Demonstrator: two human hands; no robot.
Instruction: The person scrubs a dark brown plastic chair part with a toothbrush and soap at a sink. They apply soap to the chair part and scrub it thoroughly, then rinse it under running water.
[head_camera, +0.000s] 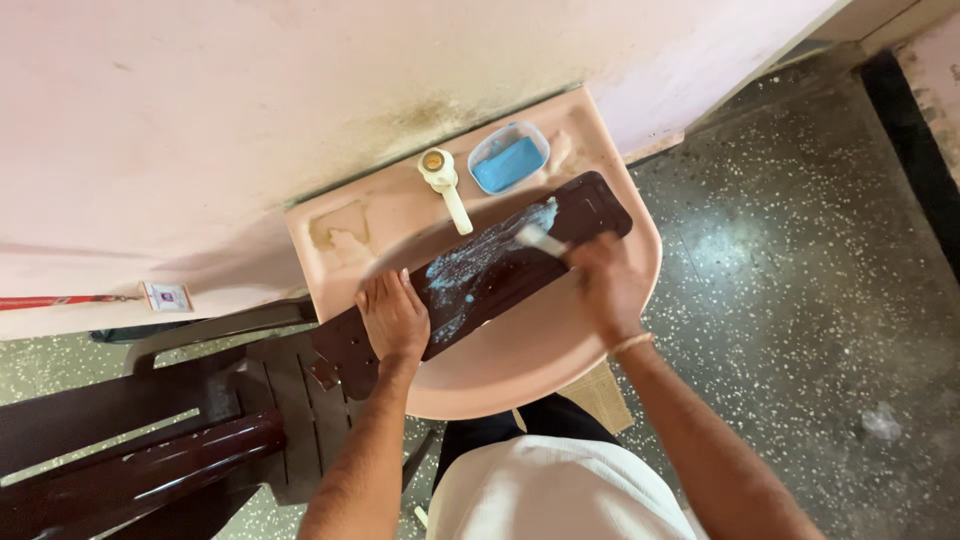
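left hand (393, 320) flat and open on a dark board (480, 275) laid across a pink sink (520, 370); right hand (608, 285) gripping a brush (540, 240) on its soapy top, near blue soap dish (508, 158).

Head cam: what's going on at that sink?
A person is scrubbing a long dark brown panel laid across a pink washbasin. The left hand presses flat on the panel to steady it. The right hand holds a small brush against the panel's far end, where light blue foam is smeared. A blue soap bar in a dish sits by the white tap.
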